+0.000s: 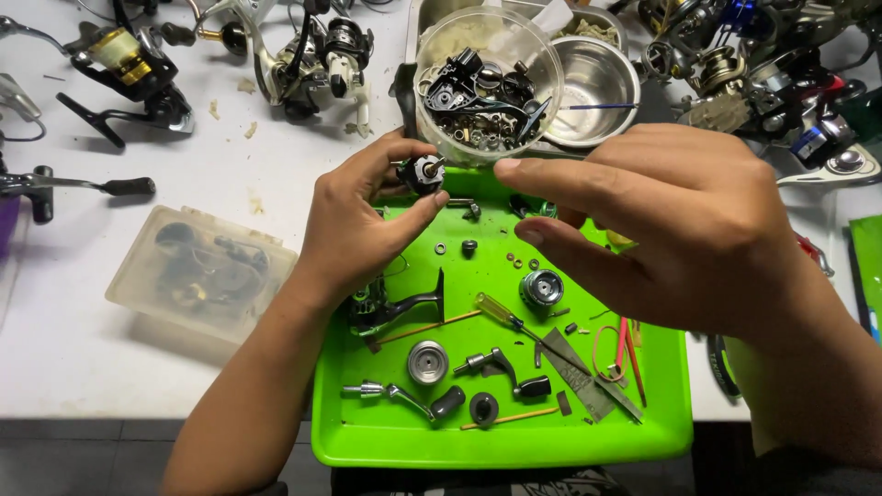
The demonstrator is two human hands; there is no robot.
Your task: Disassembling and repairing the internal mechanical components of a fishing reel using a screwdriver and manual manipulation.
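Small black reel part [422, 173], round, brass shaft poking out, held above far edge of green tray [643, 432]. Left hand [354, 225] pinches it between thumb and fingers. Right hand [680, 230] open, empty, fingers reaching toward part, not touching. Clear tub [487, 83] of small parts just behind.

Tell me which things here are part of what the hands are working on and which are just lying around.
In hand:
left hand pinching a small black reel part
right hand open, beside it
green tray with loose parts
tub of parts

Lying about:
reels at the table's back
steel bowl
lidded box
screwdriver
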